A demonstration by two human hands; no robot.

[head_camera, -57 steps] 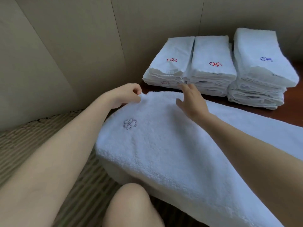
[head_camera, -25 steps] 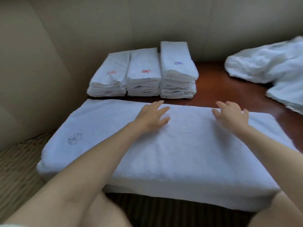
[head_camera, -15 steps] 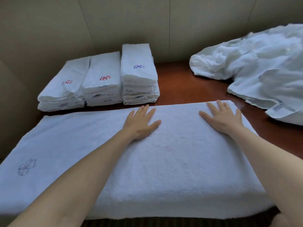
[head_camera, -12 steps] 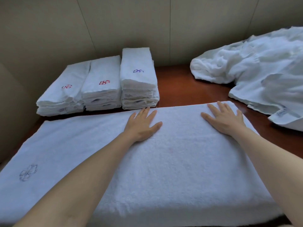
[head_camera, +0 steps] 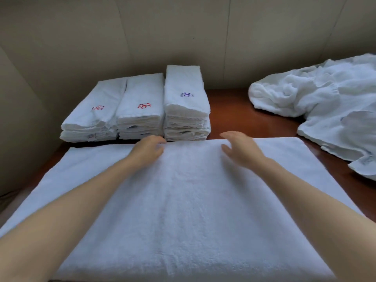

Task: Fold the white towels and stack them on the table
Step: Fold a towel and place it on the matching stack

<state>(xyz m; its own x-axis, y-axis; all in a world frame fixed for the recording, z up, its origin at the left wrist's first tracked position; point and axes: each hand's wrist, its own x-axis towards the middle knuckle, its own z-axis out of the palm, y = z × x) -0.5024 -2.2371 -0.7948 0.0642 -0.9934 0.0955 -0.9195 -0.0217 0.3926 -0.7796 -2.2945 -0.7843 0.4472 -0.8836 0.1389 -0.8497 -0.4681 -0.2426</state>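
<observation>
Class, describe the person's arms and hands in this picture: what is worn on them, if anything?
Both forearms are bare, no sleeves in view. The left hand and right hand wear no gloves; no watch, bracelet or ring is visible, though the fingers are slightly blurred.

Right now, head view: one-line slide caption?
Both hands, left hand and right hand, at far edge of spread towel; three folded stacks behind.
</observation>
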